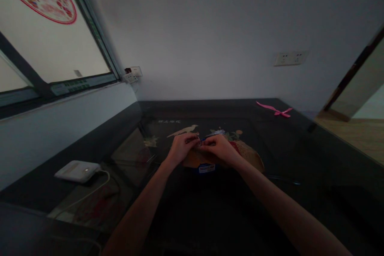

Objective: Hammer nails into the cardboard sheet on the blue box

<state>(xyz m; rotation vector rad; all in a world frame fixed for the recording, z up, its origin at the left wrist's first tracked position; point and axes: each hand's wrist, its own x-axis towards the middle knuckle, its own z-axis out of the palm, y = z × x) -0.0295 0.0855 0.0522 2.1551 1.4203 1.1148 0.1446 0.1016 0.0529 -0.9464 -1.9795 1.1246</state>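
My left hand (184, 146) and my right hand (219, 148) meet over the middle of the dark table, their fingertips pinched close together. Something small and thin seems to be between them, too small and dim to name. Just beneath the hands lies a brown, cardboard-like piece (192, 160) with a blue box or packet (207, 169) bearing a white label. To the right, partly covered by my right forearm, is a tan, rounded item (250, 154) with a red part (235, 146) beside my right wrist. Its kind cannot be made out.
A white power bank or adapter (78, 171) with a white cable (87, 196) lies on the left of the glossy black table (192, 108). A pink ribbon bow (280, 113) rests at the far right. A thin shiny object (285, 180) lies right of my forearm. Wall sockets (290, 58) sit behind.
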